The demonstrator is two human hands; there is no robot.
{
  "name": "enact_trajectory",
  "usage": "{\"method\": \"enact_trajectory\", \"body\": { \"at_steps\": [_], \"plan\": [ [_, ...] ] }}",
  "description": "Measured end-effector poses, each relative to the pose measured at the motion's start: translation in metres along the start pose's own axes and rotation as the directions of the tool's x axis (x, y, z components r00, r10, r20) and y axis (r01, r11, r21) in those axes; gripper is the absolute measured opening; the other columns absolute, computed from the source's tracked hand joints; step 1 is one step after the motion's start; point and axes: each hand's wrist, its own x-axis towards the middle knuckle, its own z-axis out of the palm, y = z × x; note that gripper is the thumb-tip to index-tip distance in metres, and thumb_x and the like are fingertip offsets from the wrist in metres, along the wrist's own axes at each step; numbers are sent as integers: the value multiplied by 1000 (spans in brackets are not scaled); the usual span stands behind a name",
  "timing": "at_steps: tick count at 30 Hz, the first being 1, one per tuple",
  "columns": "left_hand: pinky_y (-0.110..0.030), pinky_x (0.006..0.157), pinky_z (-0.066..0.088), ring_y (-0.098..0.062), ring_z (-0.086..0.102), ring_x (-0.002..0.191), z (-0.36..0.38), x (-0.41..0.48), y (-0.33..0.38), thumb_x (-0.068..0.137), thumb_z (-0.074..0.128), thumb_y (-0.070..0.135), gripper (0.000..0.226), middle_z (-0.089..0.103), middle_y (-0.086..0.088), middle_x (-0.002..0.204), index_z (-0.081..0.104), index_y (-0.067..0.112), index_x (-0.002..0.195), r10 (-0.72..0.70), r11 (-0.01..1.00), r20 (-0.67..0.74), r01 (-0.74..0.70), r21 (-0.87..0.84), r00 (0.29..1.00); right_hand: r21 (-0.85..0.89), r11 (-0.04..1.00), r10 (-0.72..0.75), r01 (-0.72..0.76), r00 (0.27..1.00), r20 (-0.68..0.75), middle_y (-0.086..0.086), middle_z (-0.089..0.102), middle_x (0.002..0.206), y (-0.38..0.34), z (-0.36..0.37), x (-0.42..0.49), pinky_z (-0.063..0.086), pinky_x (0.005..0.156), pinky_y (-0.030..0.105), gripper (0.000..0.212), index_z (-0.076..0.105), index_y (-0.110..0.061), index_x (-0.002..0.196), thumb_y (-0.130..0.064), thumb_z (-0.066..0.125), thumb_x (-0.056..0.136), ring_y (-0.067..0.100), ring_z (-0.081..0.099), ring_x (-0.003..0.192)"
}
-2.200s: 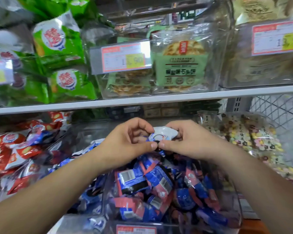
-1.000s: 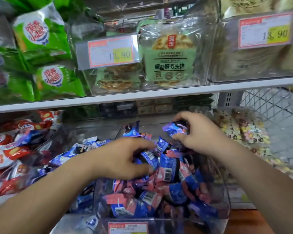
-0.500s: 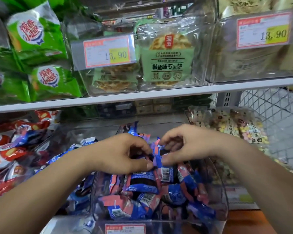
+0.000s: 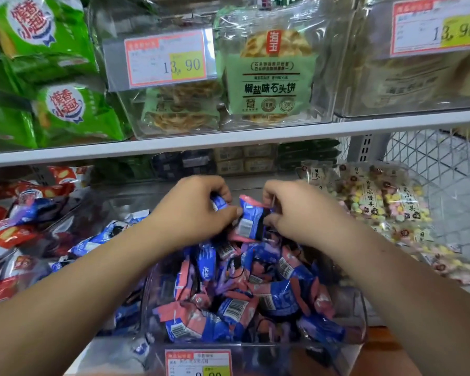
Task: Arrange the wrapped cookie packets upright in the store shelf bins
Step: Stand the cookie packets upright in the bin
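**A:** Grip status?

**B:** Left grip (image 4: 193,210) has its fingers curled and pinches a blue packet (image 4: 219,203). Its thumb touches the edge of a pink-and-blue packet (image 4: 251,221). Right grip (image 4: 301,213) pinches the far edge of that second packet. The packet is held roughly upright above the pile (image 4: 255,294), barcode side facing the camera.

**A:** Where's the pile?

**B:** In the clear bin (image 4: 362,316) on the lower shelf. The packets lie jumbled at all angles, several with barcodes up. I can't read a brand on them.

**A:** Readable text?

**B:** The bin's front tag (image 4: 198,362) is cut off at the frame edge, only "9" and "90" show. The upper tag (image 4: 168,59) reads 13.90, and so does the tag at the right (image 4: 437,28). The green biscuit pack (image 4: 269,77) reads 椒盐味石头饼, with a red 海玉 mark above it.

**A:** Edges, room?

**B:** The white shelf edge (image 4: 255,137) runs just above the grips. There is open space between the pile top and that edge, and both grips sit in it. Some bare bin floor shows behind them. Red bags (image 4: 8,234) are to the left, pastel snack bags (image 4: 377,202) to the right, and wire mesh (image 4: 432,158) sits beyond those.
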Motion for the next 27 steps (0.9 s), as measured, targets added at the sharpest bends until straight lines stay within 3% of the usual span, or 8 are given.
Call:
{"method": "enact_trajectory", "body": {
  "at_steps": [2,5,11,15,18,21,25,27],
  "plan": [
    [-25,67,52,-1,59,65,2,2,-1,81,79,45,21,68,9,71,68,28,80,-8,1000,17,8,18,1000,-76,997,20,-27,995,-93,-9,62,91,1,-3,0,43,68,33,16,53,-30,93,-30,69,89,22,60,88],
    [-33,86,55,-11,66,93,3,2,-4,85,72,39,19,72,9,100,72,31,102,57,991,77,-66,118,995,-78,995,46,-59,985,-167,-9,64,90,5,-1,1,44,69,33,8,58,-28,91,-32,65,93,22,60,90],
    [-32,109,44,-14,56,127,10,10,23,85,78,38,52,60,3,137,64,27,134,269,955,318,-294,34,909,362,926,108,-103,994,4,-13,72,73,32,4,4,61,80,37,21,70,-35,76,-17,73,87,7,69,77],
    [-27,119,32,-11,41,142,29,37,37,86,75,52,77,42,7,158,43,31,152,265,918,573,-385,98,776,397,903,203,-165,978,-56,-17,69,106,49,-1,-2,55,97,36,32,71,-34,112,-12,70,89,7,64,101],
    [-28,98,50,-11,63,109,49,53,33,87,65,64,54,69,15,119,61,36,134,134,931,732,-337,137,668,438,881,202,-181,979,0,-11,67,119,56,1,-6,49,99,28,39,68,-28,125,-16,75,89,8,61,109],
    [-23,61,42,-9,49,56,54,75,35,97,57,57,45,56,11,56,73,21,75,47,970,703,-201,138,710,522,832,224,-187,974,-8,-11,66,121,62,5,-7,48,105,34,38,68,-29,125,-20,75,89,10,60,115],
    [-26,64,44,-6,51,61,70,86,43,87,79,24,19,61,9,70,71,7,92,116,968,724,-240,71,680,566,808,248,-163,966,-76,-12,67,124,71,13,-6,47,107,33,28,71,-30,119,-24,72,92,10,58,119],
    [-27,73,48,-8,55,74,78,85,48,85,83,27,30,63,6,85,69,10,106,81,987,792,-158,20,605,583,798,261,-153,960,-104,-11,67,123,73,18,-3,48,106,34,22,73,-31,115,-24,69,94,9,58,119]
  ]
}}
